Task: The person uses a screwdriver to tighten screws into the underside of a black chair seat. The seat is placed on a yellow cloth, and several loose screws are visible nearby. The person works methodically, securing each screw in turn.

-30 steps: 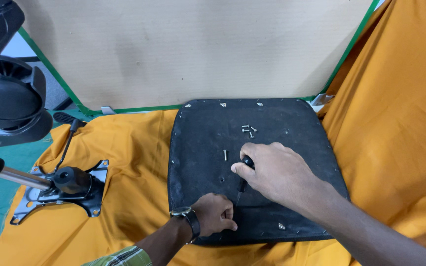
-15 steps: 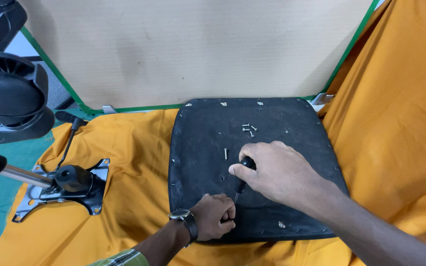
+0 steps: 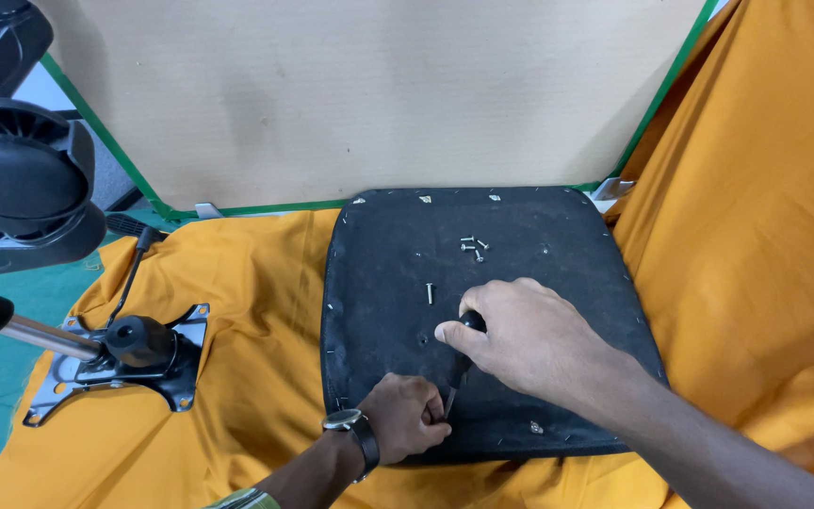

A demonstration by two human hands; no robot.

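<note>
Orange cloth (image 3: 256,311) covers the floor, with a cardboard sheet (image 3: 360,94) behind. On it lies a black seat pan (image 3: 558,236), loose screws (image 3: 473,247) near its far edge. The right hand (image 3: 529,339) closes its fingers on a screwdriver (image 3: 463,353); the left hand (image 3: 407,415), fisted, pinches near its tip, which stays hidden. A chair mechanism (image 3: 134,353) and caster (image 3: 21,179) sit left, partly cut off.

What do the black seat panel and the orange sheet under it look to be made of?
Black square seat panel: apparently matte black fabric stretched over a rigid board, with pale staples dotting its edges. Orange draped sheet: looks like woven cloth with a dull finish, given its soft folds and wrinkles.
</note>
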